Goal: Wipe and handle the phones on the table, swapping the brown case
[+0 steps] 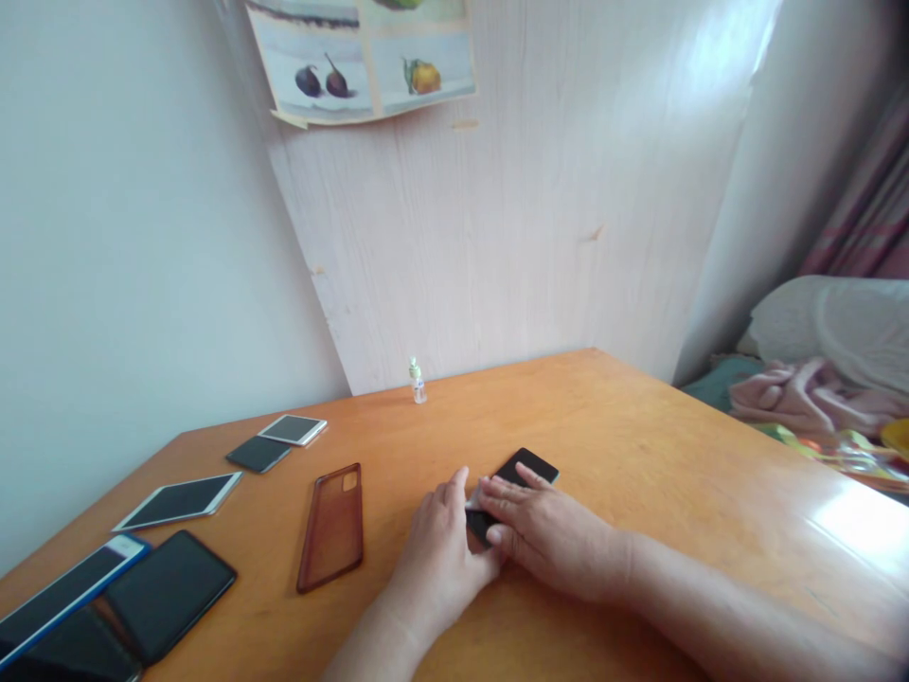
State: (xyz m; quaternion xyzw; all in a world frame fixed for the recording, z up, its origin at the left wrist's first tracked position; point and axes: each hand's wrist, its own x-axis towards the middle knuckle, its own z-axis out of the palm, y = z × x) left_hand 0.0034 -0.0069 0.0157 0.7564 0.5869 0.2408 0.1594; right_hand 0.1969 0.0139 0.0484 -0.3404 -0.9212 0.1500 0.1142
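Observation:
A black smartphone (529, 466) lies screen up on the wooden table in front of me, partly covered by my hands. My left hand (446, 532) grips its near left side, with the thumb along the lower edge and the fingers on the far side. Across the screen, my right hand (543, 532) lies palm down, its fingers extended and pressing on a small white tissue-like piece (474, 498). Most of that piece is hidden under the fingertips. Left of my hands is a translucent brown phone case (333, 530) with a camera cutout.
Several other phones and tablets lie at the left, among them a white-framed tablet (181, 500) and a black device (170, 592). A small clear spray bottle (418, 386) stands by the wall. Bedding (816, 398) is beyond the right edge of the table (639, 426).

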